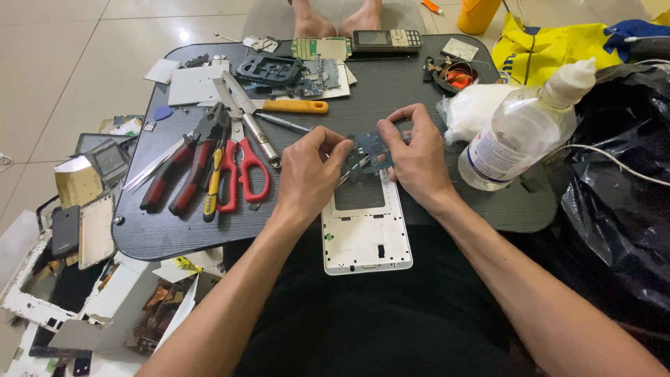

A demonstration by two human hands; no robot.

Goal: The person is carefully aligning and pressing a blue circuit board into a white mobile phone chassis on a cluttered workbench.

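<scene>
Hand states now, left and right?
Left hand: closed on tweezers.
Right hand: closed, holding the circuit board.

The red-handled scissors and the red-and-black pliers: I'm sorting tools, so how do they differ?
The red-handled scissors have looped handles; the red-and-black pliers have straight, thicker grips. The scissors' blades are long and slim, the pliers' jaws short and dark. The scissors lie nearer the left hand. Both lie flat on the dark tray table, untouched.
</scene>
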